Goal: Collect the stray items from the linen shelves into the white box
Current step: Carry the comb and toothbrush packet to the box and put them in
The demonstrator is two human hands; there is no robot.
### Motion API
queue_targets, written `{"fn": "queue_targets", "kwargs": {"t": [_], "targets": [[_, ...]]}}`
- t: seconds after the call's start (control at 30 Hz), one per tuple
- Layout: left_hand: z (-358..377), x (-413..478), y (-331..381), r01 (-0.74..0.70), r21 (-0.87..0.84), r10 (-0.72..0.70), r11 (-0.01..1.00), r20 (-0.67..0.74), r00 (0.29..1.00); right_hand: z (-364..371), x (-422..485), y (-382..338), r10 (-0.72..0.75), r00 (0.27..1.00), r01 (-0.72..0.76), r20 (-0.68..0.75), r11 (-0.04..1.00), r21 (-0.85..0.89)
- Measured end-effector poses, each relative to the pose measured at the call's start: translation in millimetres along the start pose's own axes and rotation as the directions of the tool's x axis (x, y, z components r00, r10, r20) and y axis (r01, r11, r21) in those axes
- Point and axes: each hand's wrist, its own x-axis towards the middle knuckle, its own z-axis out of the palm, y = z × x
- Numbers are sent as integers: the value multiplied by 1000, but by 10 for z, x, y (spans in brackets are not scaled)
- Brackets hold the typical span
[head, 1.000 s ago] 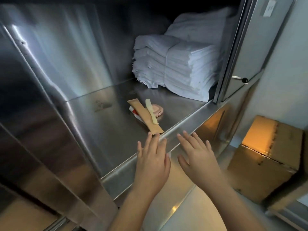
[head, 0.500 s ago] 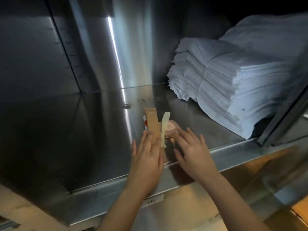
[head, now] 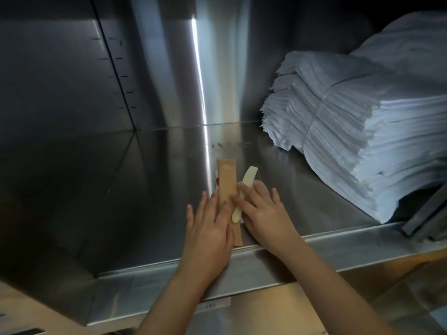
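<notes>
Gathering barely begun: tan packet [head: 227,180] and pale strip [head: 249,176] lie on shelf [head: 145,189] between left hand [head: 210,228] and right hand [head: 263,213], both flat, fingers straight, touching them. White box unseen; all collecting seemingly remains.

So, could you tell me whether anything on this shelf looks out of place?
Yes: a tan packet and a cream strip lie loose at the shelf front, odd beside the neatly stacked white linen.
</notes>
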Motion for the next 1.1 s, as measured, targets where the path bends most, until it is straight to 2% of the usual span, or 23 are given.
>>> {"fn": "queue_targets", "kwargs": {"t": [0.23, 0.43, 0.6, 0.77, 1.1], "targets": [[50, 23, -33, 44, -4, -44, 999, 46, 998, 24, 125, 103, -107, 991, 104, -75, 994, -47], [69, 80, 14, 36, -11, -36, 999, 7, 999, 18, 124, 153, -155, 983, 152, -99, 988, -34], [77, 95, 89, -1, -34, 0, 999, -7, 1000, -9, 46, 195, -177, 956, 163, -233, 984, -76], [-19, 92, 124, 3, -98, -8, 995, -50, 999, -80, -107, 186, -176, 920, 171, -351, 984, -46], [-255, 62, -38, -247, 13, 247, 969, -111, 963, -276, -231, 80, -322, 903, 374, -286, 916, 149]]}}
